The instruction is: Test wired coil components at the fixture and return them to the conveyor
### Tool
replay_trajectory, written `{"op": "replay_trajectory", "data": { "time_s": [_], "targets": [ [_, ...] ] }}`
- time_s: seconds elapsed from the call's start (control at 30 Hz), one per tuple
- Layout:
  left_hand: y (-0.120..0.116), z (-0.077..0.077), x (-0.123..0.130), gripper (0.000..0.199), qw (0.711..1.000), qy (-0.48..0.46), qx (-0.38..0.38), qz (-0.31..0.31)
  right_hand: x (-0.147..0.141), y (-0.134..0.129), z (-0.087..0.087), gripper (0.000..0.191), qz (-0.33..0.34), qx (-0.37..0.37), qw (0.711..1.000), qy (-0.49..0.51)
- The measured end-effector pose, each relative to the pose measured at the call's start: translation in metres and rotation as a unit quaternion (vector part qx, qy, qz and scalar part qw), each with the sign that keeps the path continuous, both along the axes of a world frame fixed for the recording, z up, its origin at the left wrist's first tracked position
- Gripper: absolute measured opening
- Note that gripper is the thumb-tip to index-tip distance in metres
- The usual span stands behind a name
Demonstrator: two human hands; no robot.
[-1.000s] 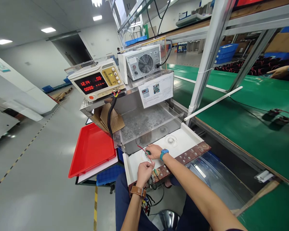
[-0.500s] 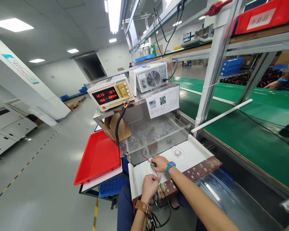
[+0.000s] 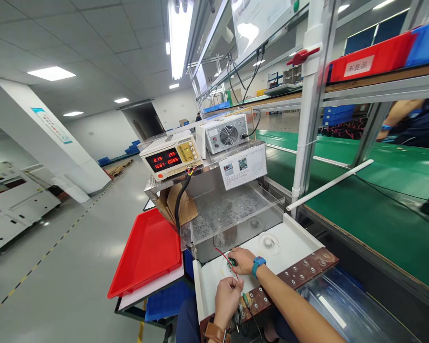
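My right hand, with a blue watch on its wrist, has its fingers closed on a small green circuit board over the white tray. Nearer to me, my left hand, with a brown strap at the wrist, pinches a thin red wire that runs past the board. Just right of my left hand, a green clip on a black cable lies at the brown riveted strip along the tray's front edge.
A power supply with red digits and a grey fan unit stand on a metal shelf behind. A red tray is at left. A white pipe crosses the green belt. At far right is another person's arm.
The view has shifted, so the bench sits lower in the picture. Both hands keep nearly the same hold on board and wire. The power supply's digits differ.
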State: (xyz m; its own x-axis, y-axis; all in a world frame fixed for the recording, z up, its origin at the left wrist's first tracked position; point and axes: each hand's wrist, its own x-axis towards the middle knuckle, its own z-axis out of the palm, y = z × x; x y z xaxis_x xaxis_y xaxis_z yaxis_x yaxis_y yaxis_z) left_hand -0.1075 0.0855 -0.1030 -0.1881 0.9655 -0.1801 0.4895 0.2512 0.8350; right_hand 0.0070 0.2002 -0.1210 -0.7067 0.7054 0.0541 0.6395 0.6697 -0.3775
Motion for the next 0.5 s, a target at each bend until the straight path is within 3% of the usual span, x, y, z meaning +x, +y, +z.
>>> {"op": "replay_trajectory", "data": {
  "time_s": [0.13,0.23,0.3,0.37,0.5],
  "targets": [
    [0.002,0.005,-0.003,0.065,0.998,-0.009,0.064,0.024,-0.001,-0.004,0.013,0.021,-0.017,0.012,0.999,0.037],
    [0.005,0.004,-0.009,0.067,0.996,-0.029,0.072,0.038,0.011,-0.001,0.029,0.023,-0.143,0.030,0.969,0.202],
    [0.010,0.001,-0.012,0.067,0.997,-0.049,0.048,0.039,0.036,0.002,0.041,0.024,-0.270,0.039,0.899,0.343],
    [0.014,-0.002,-0.014,0.070,0.996,-0.069,0.024,0.057,0.079,0.003,0.055,0.027,-0.373,0.060,0.798,0.469],
    [0.014,-0.002,-0.009,0.064,0.992,-0.084,0.020,0.089,0.205,-0.011,0.078,0.040,-0.517,0.159,0.601,0.589]
  ]
}}
